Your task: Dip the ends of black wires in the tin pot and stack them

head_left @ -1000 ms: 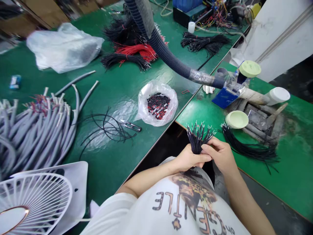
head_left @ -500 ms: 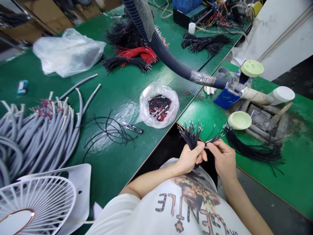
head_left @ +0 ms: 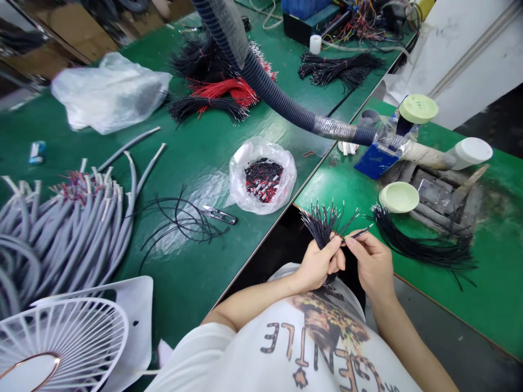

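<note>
My left hand (head_left: 322, 262) is closed round a bundle of thin black wires (head_left: 320, 228), their pale stripped ends fanning upward. Close beside it, my right hand (head_left: 372, 261) pinches a few black wires (head_left: 361, 233) between thumb and fingertips, with bright tips pointing up and right. The fingertips of both hands almost meet, and I cannot tell how many wires pass between them. Another bunch of black wires (head_left: 420, 245) lies on the green bench just right of my right hand.
A plastic bag of small red and black pieces (head_left: 263, 179), thread snips (head_left: 220, 214) and loose black wire (head_left: 180, 218) lie left. Grey cables (head_left: 81, 234) and a white fan (head_left: 81, 337) are farther left. A ribbed hose (head_left: 281, 103) arches overhead toward a pale green dish (head_left: 399, 197).
Several wires that were spread at my right fingertips have moved left toward the bundle, leaving fewer in the right-hand pinch. The view has shifted slightly.
</note>
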Tool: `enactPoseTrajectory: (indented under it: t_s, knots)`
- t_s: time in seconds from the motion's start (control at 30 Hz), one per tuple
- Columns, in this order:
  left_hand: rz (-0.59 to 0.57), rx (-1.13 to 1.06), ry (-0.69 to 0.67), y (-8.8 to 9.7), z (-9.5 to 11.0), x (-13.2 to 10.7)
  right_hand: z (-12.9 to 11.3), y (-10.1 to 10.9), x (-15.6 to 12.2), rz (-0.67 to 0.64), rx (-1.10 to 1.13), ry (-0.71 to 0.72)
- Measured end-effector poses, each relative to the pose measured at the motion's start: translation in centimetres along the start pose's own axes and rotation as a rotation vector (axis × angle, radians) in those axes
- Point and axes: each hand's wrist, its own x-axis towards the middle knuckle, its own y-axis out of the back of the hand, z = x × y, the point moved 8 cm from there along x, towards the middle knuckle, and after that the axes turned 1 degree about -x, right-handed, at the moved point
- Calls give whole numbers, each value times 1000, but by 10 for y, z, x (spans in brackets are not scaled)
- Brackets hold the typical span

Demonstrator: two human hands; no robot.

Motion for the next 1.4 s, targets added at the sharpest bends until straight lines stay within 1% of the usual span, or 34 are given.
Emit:
enactPoseTrajectory:
  t_s: [0.1,0.27,0.43,0.53,0.6,0.83,1.03,1.13,1.2,1.27,1.33,1.4]
  knots:
    - [10,23,12,-1,-2,0,1,-1,-1,-6,23,-19]
    - [-2,61,32,-5,-4,0,4,-5,-2,-54,18,-25]
    - [29,38,17,-5,-3,1,8,-1,-2,-15,38,-24]
    - [60,5,-7,-2,-2,2,4,2,-3,13,18,23]
    - [58,10,-11,-2,-3,3,2,2,-2,17,15,29]
    - [7,127,-48,-1,-6,1,9,3,-1,61,26,-96]
    - [-2,239,-78,1,-4,-1,8,1,-2,37,-17,-85]
    - [-3,191,-62,0,-7,0,8,-3,-4,58,33,-103]
    - [26,109,-52,1,-8,1,2,-6,-5,74,103,-107]
    - [74,43,-49,5,-8,4,-13,-3,-7,82,197,-76]
    - [103,20,-46,7,-7,6,-30,7,-10,60,287,-39]
    - [125,15,-75,9,-1,7,-43,23,-16,35,294,-47]
